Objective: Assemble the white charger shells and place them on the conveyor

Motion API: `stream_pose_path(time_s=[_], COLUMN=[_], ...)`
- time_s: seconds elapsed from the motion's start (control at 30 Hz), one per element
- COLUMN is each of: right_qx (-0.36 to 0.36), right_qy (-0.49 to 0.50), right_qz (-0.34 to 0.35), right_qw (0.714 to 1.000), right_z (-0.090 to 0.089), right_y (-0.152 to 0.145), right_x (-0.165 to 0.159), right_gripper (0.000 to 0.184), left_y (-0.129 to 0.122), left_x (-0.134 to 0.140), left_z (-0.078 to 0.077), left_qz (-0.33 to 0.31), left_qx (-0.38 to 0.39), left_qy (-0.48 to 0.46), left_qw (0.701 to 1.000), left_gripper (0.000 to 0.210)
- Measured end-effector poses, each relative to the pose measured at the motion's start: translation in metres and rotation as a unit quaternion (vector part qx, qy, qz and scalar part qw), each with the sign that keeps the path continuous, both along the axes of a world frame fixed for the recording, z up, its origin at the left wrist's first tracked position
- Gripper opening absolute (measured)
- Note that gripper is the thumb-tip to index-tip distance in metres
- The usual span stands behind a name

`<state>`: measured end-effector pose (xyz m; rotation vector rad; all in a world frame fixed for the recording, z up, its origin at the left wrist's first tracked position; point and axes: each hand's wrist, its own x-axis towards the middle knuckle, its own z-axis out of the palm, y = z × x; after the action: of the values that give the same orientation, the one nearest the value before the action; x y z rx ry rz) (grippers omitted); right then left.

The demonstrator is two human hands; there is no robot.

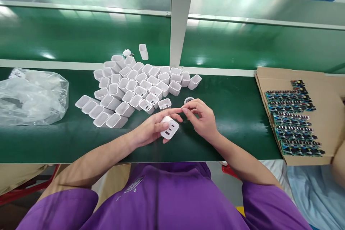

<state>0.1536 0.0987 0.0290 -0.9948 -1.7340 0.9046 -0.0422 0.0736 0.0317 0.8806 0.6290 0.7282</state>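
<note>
My left hand (151,128) is closed around a white charger housing (170,129), its slotted end turned up toward me. The left index finger stretches out past the housing to the right. At that fingertip, my right hand (201,118) has its thumb and index finger pinched together; whatever lies between them is too small to make out. Just behind the right hand sits a white ring-shaped item (188,99), partly covered by the fingers. Many similar white housings (132,85) stand in a cluster beyond and left of my hands, open ends up, a few showing port slots inside.
A clear plastic bag (32,97) lies at the left of the green bench (237,115). On the right, cardboard (327,115) carries rows of circuit boards (295,131). One housing (143,52) stands apart near the back, left of a grey post (180,18). Another person's arm (339,165) shows at right.
</note>
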Motion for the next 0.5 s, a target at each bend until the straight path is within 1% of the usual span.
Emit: stream_pose_path(time_s=[0.13, 0.23, 0.33, 0.5], right_qx=[0.111, 0.165, 0.169, 0.126], right_qy=[-0.079, -0.099, -0.096, -0.076], right_qz=[-0.039, -0.045, -0.034, -0.013], right_qw=[0.99, 0.98, 0.98, 0.989], right_z=[-0.0023, -0.004, -0.0036, -0.0021], right_y=[0.0002, 0.0013, 0.0027, 0.0051], right_x=[0.0007, 0.0017, 0.0028, 0.005], right_gripper=[0.01, 0.008, 0.006, 0.005], left_y=[-0.0003, -0.0003, -0.0007, -0.0012], left_x=[-0.0017, -0.0019, -0.0013, -0.0014], left_z=[0.0034, 0.005, 0.0039, 0.0037], left_qz=[-0.002, -0.007, -0.002, 0.01], left_qx=[-0.009, -0.004, 0.013, 0.066], left_qy=[0.001, 0.013, 0.035, 0.107], left_qw=[1.0, 1.0, 0.999, 0.992], left_gripper=[0.063, 0.061, 0.063, 0.063])
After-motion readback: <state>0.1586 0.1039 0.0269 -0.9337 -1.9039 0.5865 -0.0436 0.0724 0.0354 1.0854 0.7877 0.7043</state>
